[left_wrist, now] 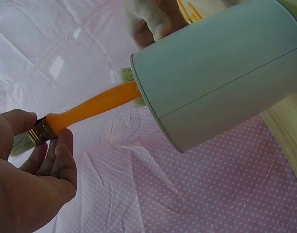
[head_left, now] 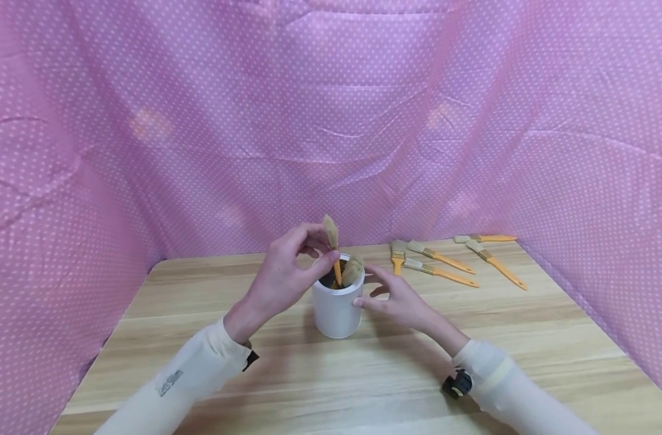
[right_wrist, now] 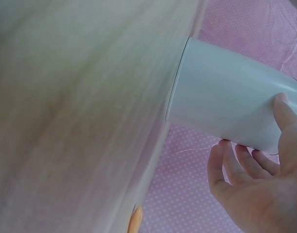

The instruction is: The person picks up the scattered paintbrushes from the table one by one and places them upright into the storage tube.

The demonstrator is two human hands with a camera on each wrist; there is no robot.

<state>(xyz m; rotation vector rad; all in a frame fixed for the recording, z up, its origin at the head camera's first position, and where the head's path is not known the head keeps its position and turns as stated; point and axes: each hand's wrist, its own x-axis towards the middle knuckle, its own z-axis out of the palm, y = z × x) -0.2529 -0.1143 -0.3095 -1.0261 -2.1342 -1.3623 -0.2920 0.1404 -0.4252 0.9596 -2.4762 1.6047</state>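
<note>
My right hand [head_left: 398, 299] holds the side of the white pot [head_left: 337, 314], thumb and fingers curved against it, on the table [head_left: 363, 393]. My left hand [head_left: 282, 272] pinches 1 brush [left_wrist: 95, 107] by its metal band, bristles up, handle in the pot beside a 2nd brush [head_left: 353, 271]. Beyond, rightward, lie 5 brushes [head_left: 450, 261]; behind hangs pink cloth [head_left: 287, 121].

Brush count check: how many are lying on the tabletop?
5, all right of the white container: one brush just beyond the right hand, two brushes beside it, two farther right. The hand might hide another.
</note>
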